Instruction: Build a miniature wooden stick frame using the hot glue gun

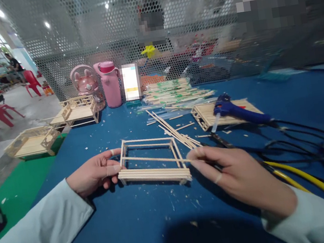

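A small frame of wooden sticks (154, 175) stands on the blue table, its near part covered by several sticks laid side by side. My left hand (97, 173) pinches the left end of this frame between thumb and fingers. Between the thumb and fingers of my right hand (226, 172) is the right end of a thin wooden stick (152, 159). That stick lies across the frame, just behind the row of laid sticks. Tape or finger covers wrap some fingertips on both hands. Loose wooden sticks (175, 129) lie behind the frame.
A blue glue gun (239, 112) rests on another stick model (202, 118), its black cables trailing right. Yellow-handled pliers (319, 188) lie by my right forearm. Further stick models (34, 141), a pink bottle (111, 86), a lit phone (130, 81) and bagged sticks (172, 90) line the back.
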A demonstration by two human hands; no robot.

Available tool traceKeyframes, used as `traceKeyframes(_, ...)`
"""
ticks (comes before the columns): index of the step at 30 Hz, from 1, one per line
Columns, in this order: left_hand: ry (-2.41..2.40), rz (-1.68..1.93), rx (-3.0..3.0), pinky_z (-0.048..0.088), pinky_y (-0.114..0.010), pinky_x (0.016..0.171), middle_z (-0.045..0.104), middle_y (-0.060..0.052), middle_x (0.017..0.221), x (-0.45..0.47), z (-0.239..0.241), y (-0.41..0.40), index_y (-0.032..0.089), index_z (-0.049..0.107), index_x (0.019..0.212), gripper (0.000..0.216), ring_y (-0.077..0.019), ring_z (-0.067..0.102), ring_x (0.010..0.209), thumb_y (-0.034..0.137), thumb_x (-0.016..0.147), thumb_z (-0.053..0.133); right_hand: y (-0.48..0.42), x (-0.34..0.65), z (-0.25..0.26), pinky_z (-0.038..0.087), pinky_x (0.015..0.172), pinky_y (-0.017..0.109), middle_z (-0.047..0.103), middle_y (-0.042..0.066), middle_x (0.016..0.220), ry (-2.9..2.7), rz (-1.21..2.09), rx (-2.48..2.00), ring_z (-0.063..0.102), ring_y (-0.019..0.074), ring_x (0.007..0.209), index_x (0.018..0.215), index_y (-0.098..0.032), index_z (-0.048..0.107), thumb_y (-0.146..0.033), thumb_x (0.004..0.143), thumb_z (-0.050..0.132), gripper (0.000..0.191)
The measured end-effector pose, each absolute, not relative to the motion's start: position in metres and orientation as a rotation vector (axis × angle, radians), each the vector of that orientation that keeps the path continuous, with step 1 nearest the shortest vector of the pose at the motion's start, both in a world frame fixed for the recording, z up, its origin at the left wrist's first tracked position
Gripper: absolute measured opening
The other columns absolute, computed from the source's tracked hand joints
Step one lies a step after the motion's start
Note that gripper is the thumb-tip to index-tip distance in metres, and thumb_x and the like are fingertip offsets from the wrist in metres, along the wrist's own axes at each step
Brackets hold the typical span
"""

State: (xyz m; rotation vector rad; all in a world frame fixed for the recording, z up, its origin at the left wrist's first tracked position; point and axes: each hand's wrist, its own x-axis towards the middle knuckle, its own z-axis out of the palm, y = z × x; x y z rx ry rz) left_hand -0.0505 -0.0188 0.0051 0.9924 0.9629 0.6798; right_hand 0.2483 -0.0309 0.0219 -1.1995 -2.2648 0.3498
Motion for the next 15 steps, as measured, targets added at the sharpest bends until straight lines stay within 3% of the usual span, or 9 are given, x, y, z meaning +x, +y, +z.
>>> traceKeyframes(4, 1.085, 0.723, 1.078, 0.026, -0.015, 0.034, 0.054, 0.003, 0.064, -0.051, 0.006, -0.019, 0.013, 0.049, 0.119, 0.058, -0.0054, 0.044, 0.043, 0.028, 0.068, 0.072, -0.026, 0.258, 0.022, 0.048, 0.059, 0.026, 0.067, 0.0, 0.07, -2.165, 0.173, -1.196, 0.061, 0.015, 0.059, 0.079, -0.024, 0.058, -0.028, 0.085, 0.047, 0.014)
traceKeyframes(6, 1.331, 0.934, 1.277, 0.032, -0.018, 0.04, 0.051, 0.003, 0.066, -0.048, 0.012, -0.021, 0.013, 0.054, 0.111, 0.042, -0.0057, 0.042, 0.046, 0.029, 0.074, 0.066, -0.025, 0.26, 0.024, 0.049, 0.061, 0.027, 0.067, 0.001, 0.071, -2.139, 0.114, -1.184, 0.062, 0.0159, 0.061, 0.079, -0.024, 0.058, -0.028, 0.085, 0.047, 0.013)
traceKeyframes(8, 1.596, 1.248, 1.638, 0.042, -0.023, 0.055, 0.054, 0.0, 0.074, -0.038, 0.023, -0.026, 0.015, 0.057, 0.105, 0.03, -0.0102, 0.049, 0.059, 0.028, 0.079, 0.06, -0.027, 0.259, 0.027, 0.05, 0.062, 0.027, 0.068, 0.001, 0.072, -2.142, 0.079, -1.161, 0.063, 0.0158, 0.062, 0.079, -0.023, 0.058, -0.026, 0.085, 0.046, 0.014)
traceKeyframes(10, 1.642, 1.43, 2.127, 0.045, -0.032, 0.078, 0.059, -0.006, 0.089, -0.019, 0.036, -0.033, 0.017, 0.06, 0.103, 0.025, -0.0183, 0.055, 0.085, 0.027, 0.081, 0.057, -0.031, 0.253, 0.031, 0.049, 0.061, 0.025, 0.067, 0.001, 0.071, -2.155, 0.048, -1.117, 0.063, 0.0143, 0.062, 0.079, -0.022, 0.058, -0.024, 0.086, 0.045, 0.015)
traceKeyframes(13, 1.299, 1.212, 2.765, 0.031, -0.046, 0.101, 0.061, -0.009, 0.111, 0.02, 0.05, -0.045, 0.019, 0.061, 0.106, 0.025, -0.0248, 0.052, 0.107, 0.028, 0.083, 0.054, -0.039, 0.241, 0.035, 0.048, 0.061, 0.022, 0.067, 0.001, 0.072, -2.172, -0.008, -1.027, 0.063, 0.012, 0.064, 0.08, -0.02, 0.058, -0.02, 0.087, 0.045, 0.015)
traceKeyframes(15, 1.208, 1.07, 2.908, 0.022, -0.053, 0.105, 0.066, -0.008, 0.104, 0.043, 0.05, -0.048, 0.018, 0.061, 0.103, 0.022, -0.0239, 0.056, 0.1, 0.027, 0.086, 0.05, -0.045, 0.235, 0.034, 0.048, 0.062, 0.022, 0.068, 0.002, 0.075, -2.168, -0.109, -0.967, 0.063, 0.0127, 0.067, 0.086, -0.018, 0.06, -0.018, 0.088, 0.044, 0.016)
